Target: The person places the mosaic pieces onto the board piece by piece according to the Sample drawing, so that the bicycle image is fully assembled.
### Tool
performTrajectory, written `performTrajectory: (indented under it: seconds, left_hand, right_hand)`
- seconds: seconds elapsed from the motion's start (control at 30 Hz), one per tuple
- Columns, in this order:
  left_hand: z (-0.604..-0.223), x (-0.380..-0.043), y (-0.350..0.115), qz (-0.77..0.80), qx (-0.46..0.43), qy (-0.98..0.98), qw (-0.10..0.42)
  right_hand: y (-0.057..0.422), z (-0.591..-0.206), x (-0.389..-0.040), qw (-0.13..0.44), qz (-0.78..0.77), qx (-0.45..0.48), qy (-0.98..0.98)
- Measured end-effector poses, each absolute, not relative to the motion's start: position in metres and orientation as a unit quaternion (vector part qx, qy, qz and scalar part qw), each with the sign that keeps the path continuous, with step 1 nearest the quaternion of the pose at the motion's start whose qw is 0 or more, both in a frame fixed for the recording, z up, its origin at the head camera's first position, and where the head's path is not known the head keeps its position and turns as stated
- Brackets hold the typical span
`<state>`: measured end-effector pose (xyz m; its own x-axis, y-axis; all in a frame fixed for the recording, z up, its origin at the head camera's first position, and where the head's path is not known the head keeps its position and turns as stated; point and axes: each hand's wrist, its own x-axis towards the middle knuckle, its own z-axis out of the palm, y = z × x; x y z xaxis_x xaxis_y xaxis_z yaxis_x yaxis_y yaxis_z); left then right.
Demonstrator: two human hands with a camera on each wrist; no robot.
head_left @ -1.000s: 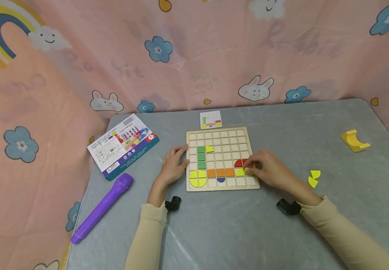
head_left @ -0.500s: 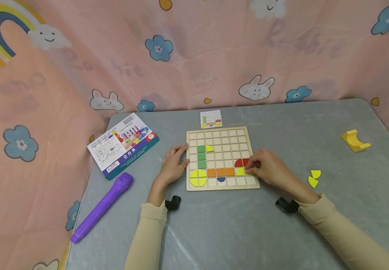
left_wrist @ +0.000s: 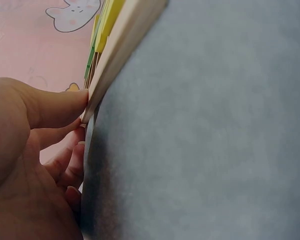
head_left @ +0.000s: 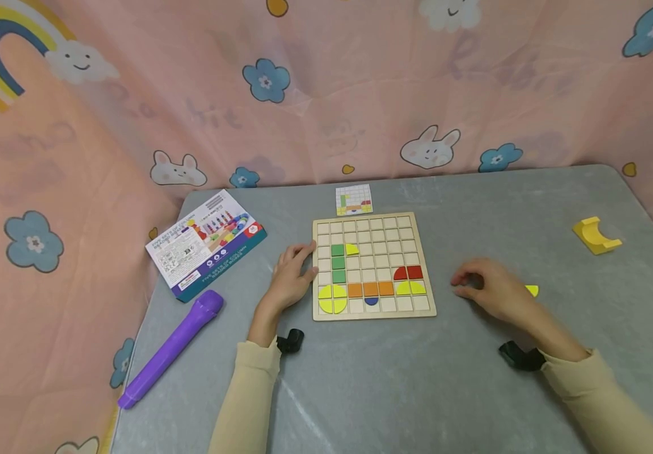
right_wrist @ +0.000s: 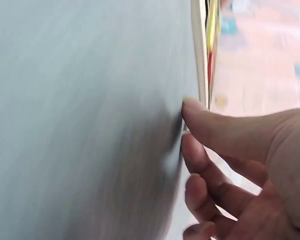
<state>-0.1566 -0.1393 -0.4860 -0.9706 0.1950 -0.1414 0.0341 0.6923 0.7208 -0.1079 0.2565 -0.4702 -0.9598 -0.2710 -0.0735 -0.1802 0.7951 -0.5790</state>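
A wooden grid board [head_left: 374, 317] lies on the table with coloured tiles in its cells. My left hand [head_left: 288, 277] touches its left edge with thumb and fingertips, which the left wrist view also shows. Two yellow quarter-circle tiles [head_left: 410, 289] sit side by side beneath a red quarter-circle tile [head_left: 400, 273] and a red square tile [head_left: 414, 272]. My right hand [head_left: 493, 290] is off the board to the right, fingers loosely bent, nothing visible between thumb and index finger. Behind it a loose yellow quarter-circle tile [head_left: 532, 290] partly shows.
Above the board lies a pattern card [head_left: 353, 200]. To the left are a printed box [head_left: 207, 246] and a purple microphone-shaped toy [head_left: 170, 350]. A yellow arch block [head_left: 596, 236] stands far right. Green tiles [head_left: 338, 263] and orange tiles [head_left: 370, 289] fill other cells.
My right hand has released the yellow quarter-circle tile in its cell beside the other one and moved right, over the loose yellow tiles, hiding one. The left hand has stayed put.
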Motion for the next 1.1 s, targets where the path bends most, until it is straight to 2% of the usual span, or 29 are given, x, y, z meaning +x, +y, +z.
performTrajectory:
  seconds: [0.2, 0.3, 0.5, 0.8, 1.1]
  left_hand:
    - [-0.484, -0.156, -0.139, 0.386, 0.062, 0.914, 0.106]
    - [-0.484, -0.156, -0.138, 0.386, 0.062, 0.914, 0.108]
    - [-0.484, -0.155, -0.138, 0.385, 0.06, 0.915, 0.107]
    - [-0.485, -0.155, -0.138, 0.383, 0.063, 0.915, 0.108]
    - [-0.484, -0.155, -0.138, 0.385, 0.062, 0.915, 0.108]
  right_hand:
    - [0.313, -0.473, -0.098, 0.052, -0.286, -0.094, 0.952]
    - [0.338, -0.471, -0.092, 0.061, -0.281, -0.073, 0.955]
    - [0.37, -0.472, -0.084, 0.049, -0.256, -0.056, 0.964]
    - [0.375, -0.468, -0.077, 0.077, -0.241, 0.003, 0.968]
    - [0.359, -0.469, -0.071, 0.069, -0.254, -0.021, 0.964]
